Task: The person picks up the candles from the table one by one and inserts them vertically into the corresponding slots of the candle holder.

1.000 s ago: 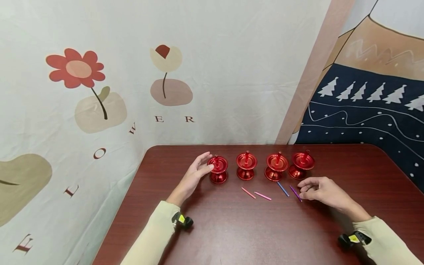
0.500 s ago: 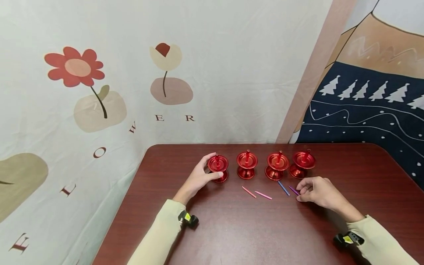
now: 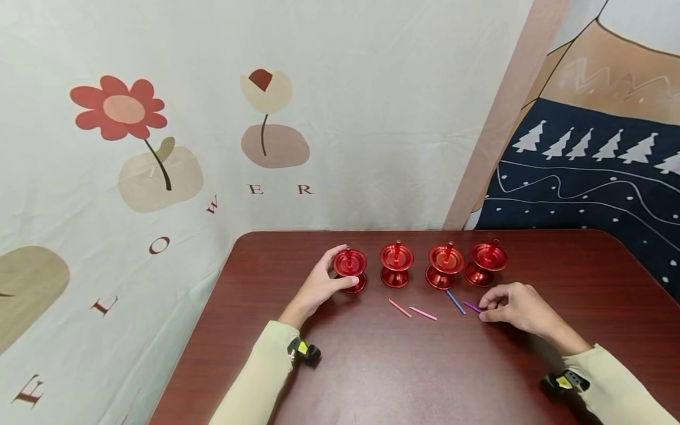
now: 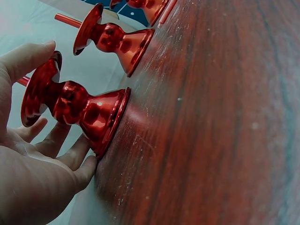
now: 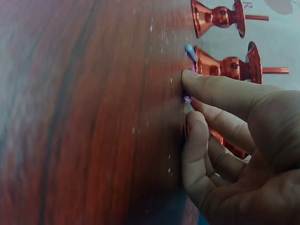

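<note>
At the left of a row of red metal candle holders, my left hand (image 3: 317, 290) is round the end candle holder (image 3: 350, 262). In the left wrist view the thumb lies along the dish rim and the fingers reach behind the stem and base of that holder, which stands upright. My right hand (image 3: 523, 308), low over the table, pinches the end of a thin purple candle (image 3: 470, 306) between thumb and forefinger. The right wrist view shows part of this candle between the fingertips, the rest hidden by the thumb.
Further holders stand to the right: one holder (image 3: 396, 265), another holder (image 3: 445, 268) and the rightmost holder (image 3: 486, 265). On the brown table (image 3: 393, 378) before them lie an orange candle (image 3: 399, 307), a pink candle (image 3: 423, 313) and a blue candle (image 3: 455, 301). A printed cloth (image 3: 382, 118) hangs behind.
My left thumb has come down across the front of the left holder, the hand moving closer round it. My right fingers have closed on the purple candle, which has turned slightly.
</note>
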Demonstrator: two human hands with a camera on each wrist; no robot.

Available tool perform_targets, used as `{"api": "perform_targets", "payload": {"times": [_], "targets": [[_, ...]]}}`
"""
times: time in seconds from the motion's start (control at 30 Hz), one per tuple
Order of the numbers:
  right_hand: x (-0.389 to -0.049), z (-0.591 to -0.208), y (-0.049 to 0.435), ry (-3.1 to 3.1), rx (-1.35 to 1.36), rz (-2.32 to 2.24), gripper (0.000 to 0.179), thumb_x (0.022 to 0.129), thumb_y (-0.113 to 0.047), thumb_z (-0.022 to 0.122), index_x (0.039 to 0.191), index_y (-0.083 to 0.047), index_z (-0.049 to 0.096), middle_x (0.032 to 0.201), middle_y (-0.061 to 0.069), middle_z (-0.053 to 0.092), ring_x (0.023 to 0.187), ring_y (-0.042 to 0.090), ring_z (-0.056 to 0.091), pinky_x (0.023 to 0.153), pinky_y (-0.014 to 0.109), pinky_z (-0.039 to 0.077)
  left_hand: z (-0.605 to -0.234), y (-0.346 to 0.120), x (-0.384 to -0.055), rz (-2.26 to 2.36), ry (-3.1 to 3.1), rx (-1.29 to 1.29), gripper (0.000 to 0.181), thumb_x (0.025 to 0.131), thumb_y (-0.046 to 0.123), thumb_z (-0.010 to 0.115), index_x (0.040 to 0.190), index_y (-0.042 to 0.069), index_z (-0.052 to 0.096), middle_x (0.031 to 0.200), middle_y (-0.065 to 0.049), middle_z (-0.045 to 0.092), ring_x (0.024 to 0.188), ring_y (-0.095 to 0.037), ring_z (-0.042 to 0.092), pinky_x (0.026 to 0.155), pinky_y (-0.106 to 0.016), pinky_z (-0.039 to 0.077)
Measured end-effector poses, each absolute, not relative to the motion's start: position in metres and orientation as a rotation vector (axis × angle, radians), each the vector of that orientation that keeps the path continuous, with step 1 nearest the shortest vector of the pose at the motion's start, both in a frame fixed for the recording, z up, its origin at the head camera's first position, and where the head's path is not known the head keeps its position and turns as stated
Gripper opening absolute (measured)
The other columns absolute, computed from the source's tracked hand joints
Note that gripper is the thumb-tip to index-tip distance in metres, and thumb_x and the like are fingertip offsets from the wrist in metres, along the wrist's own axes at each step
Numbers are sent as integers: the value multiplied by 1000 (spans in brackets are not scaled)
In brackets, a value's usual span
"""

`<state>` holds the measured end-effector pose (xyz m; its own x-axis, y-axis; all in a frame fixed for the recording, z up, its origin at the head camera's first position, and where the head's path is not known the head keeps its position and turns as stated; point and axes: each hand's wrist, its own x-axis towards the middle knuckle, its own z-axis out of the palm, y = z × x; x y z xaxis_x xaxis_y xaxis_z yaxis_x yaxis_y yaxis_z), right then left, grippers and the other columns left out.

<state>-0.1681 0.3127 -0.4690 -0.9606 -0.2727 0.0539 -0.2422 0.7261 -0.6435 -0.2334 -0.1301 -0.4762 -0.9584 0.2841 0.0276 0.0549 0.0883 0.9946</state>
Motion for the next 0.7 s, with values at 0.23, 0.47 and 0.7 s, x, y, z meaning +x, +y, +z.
{"api": "perform_targets", "payload": {"times": [0.23,0.47,0.7], "targets": [[-169,-468,317,2837,-404,-1062,13,83,-14,95,88,-16,83,79,-11,73,72,6,55,62,28,45,-477,-130,-234,1973,2189,337,84,92,3,84,166,6,43,154,-20,60,143,-36,56,117,-43,46],[-171,-465,315,2893,-541,-941,17,85,-10,92,81,-23,81,75,-18,69,70,2,51,61,27,44,-476,-131,-233,1971,2191,329,82,93,3,83,165,6,44,152,-20,61,141,-36,59,112,-38,49],[-173,-459,308,2914,-564,-768,18,84,-7,86,78,-20,74,70,-14,59,65,5,47,58,26,41,-477,-130,-234,1959,2208,334,81,93,4,85,164,7,46,148,-19,64,135,-33,62,106,-34,52]]}}
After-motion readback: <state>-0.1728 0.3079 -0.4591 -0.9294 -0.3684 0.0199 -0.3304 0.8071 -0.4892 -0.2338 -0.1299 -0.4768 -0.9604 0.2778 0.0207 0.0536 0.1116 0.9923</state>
